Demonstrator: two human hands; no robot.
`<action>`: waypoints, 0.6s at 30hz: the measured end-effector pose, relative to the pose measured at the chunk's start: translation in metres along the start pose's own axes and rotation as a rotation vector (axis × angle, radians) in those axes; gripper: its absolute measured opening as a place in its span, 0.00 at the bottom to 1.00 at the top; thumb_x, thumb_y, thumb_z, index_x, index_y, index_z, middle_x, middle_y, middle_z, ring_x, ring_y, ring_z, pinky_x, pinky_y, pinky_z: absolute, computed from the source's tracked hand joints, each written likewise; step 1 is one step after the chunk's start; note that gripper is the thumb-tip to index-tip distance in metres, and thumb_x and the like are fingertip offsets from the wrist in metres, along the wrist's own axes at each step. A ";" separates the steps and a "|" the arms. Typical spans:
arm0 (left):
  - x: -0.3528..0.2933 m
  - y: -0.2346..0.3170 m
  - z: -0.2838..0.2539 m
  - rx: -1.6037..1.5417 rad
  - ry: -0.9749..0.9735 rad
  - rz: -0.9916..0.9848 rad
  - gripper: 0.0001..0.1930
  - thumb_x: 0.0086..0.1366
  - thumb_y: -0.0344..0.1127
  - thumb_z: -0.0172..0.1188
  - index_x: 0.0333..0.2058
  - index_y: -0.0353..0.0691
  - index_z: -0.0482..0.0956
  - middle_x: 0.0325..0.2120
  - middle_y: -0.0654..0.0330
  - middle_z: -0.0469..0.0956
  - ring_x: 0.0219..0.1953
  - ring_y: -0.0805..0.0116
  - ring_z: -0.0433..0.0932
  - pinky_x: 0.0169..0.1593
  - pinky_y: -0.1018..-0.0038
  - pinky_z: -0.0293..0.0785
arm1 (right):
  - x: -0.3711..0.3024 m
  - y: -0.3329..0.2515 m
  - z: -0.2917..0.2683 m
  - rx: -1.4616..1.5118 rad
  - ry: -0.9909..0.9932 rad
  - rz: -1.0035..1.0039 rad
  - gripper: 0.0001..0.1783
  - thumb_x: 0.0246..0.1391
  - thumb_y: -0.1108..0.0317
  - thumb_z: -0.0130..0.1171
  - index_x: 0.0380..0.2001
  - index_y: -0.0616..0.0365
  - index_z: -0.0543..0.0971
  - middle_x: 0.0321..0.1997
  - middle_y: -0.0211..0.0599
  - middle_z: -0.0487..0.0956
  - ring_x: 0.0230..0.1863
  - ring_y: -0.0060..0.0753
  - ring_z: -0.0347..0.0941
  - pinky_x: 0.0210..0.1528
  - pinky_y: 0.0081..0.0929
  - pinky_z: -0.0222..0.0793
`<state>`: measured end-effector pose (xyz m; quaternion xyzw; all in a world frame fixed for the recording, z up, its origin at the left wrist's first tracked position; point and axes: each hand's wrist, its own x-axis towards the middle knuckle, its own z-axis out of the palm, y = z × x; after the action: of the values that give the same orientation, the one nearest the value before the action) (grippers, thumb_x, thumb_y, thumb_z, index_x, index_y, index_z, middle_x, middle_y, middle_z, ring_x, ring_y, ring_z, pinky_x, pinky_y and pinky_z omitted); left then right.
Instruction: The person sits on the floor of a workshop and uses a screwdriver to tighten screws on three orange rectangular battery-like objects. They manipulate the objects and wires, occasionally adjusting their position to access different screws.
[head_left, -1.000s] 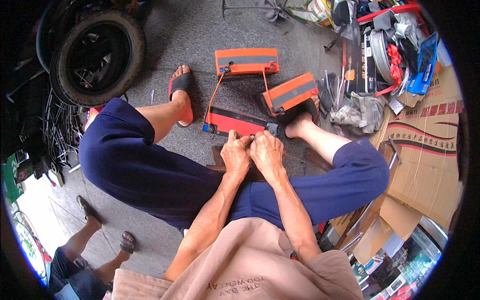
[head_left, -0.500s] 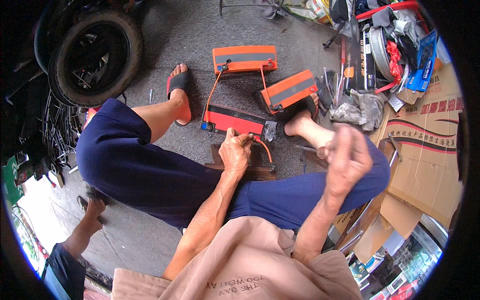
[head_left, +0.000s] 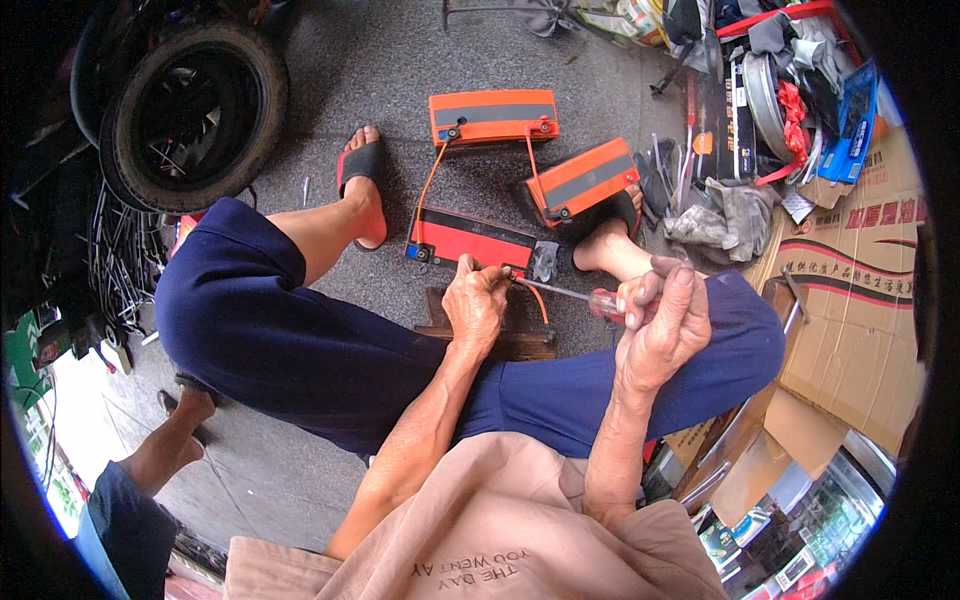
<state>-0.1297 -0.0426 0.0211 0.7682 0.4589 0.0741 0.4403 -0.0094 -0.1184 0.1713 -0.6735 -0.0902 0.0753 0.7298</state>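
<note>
My left hand (head_left: 476,305) is closed in a pinch at the right end of a red battery (head_left: 468,240); what its fingertips hold is hidden. A short orange wire (head_left: 536,296) runs from that terminal. Gripped in my right hand (head_left: 662,330) is a screwdriver (head_left: 604,303) with a red handle, its shaft pointing left and its tip at the terminal by my left fingertips. Beyond lie an orange battery (head_left: 494,104) and, by my right foot, another orange battery (head_left: 592,181). An orange wire (head_left: 428,195) joins the far battery to the red one; a red wire (head_left: 532,160) links the two orange ones.
A wooden block (head_left: 520,346) sits between my legs beside the red battery. At far left leans a tire (head_left: 262,110) near a heap of thin metal rods (head_left: 95,245). Grey rags (head_left: 730,220) and a large cardboard box (head_left: 850,320) stand on the right. Another person's leg (head_left: 170,440) is at lower left.
My right hand has swung left and slightly down, bringing the screwdriver's tip to the red battery's right terminal. My left hand stays pinched at the same spot.
</note>
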 end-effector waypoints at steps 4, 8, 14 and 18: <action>0.000 -0.002 0.001 -0.006 -0.036 -0.033 0.11 0.51 0.33 0.72 0.35 0.43 0.88 0.32 0.55 0.72 0.36 0.54 0.78 0.40 0.62 0.73 | 0.000 0.004 0.002 -0.050 -0.008 0.006 0.17 0.71 0.62 0.49 0.36 0.67 0.77 0.18 0.30 0.68 0.14 0.18 0.60 0.19 0.20 0.59; 0.001 -0.001 0.001 0.001 -0.015 -0.015 0.10 0.51 0.33 0.71 0.34 0.43 0.88 0.31 0.55 0.72 0.34 0.53 0.78 0.38 0.60 0.73 | -0.002 0.011 0.005 -0.055 -0.015 0.013 0.17 0.70 0.62 0.50 0.36 0.67 0.78 0.18 0.30 0.69 0.14 0.18 0.60 0.20 0.20 0.60; 0.001 0.000 0.000 -0.004 -0.009 -0.006 0.09 0.51 0.33 0.71 0.34 0.42 0.88 0.30 0.54 0.72 0.33 0.52 0.78 0.37 0.59 0.73 | -0.002 0.014 0.002 -0.052 -0.023 0.007 0.16 0.71 0.64 0.49 0.37 0.67 0.78 0.19 0.30 0.70 0.15 0.18 0.60 0.20 0.20 0.60; 0.001 -0.001 0.000 0.006 -0.037 -0.043 0.11 0.51 0.34 0.72 0.35 0.43 0.88 0.31 0.55 0.72 0.35 0.54 0.77 0.40 0.62 0.73 | -0.003 0.017 -0.001 -0.103 0.023 -0.058 0.14 0.70 0.65 0.51 0.36 0.67 0.78 0.19 0.30 0.71 0.15 0.17 0.61 0.19 0.19 0.60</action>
<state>-0.1291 -0.0419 0.0201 0.7607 0.4673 0.0489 0.4478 -0.0116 -0.1186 0.1541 -0.7081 -0.1053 0.0417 0.6970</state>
